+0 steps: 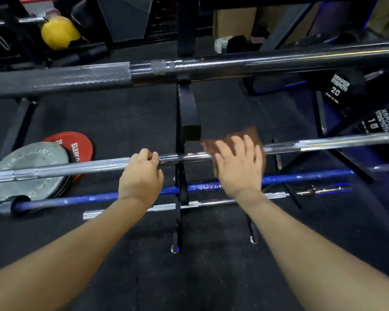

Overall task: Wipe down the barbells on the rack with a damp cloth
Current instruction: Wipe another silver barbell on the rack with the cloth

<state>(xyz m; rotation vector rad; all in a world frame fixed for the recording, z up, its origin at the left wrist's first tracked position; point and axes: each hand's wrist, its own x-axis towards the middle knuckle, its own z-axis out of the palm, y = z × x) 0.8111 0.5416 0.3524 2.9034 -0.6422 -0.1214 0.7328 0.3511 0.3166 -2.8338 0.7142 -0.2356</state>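
A chrome barbell lies across the middle level of the black rack. My left hand grips this bar just left of the rack post, fingers curled over it. My right hand presses a brown cloth onto the same bar right of the post, fingers fairly straight and spread. A thicker dark barbell rests on the level above. Below lie a blue barbell and a short chrome bar.
Grey and red weight plates lie on the black rubber floor at left. Dumbbells marked 20 and 15 sit on a blue rack at right. A yellow ball rests at the back left.
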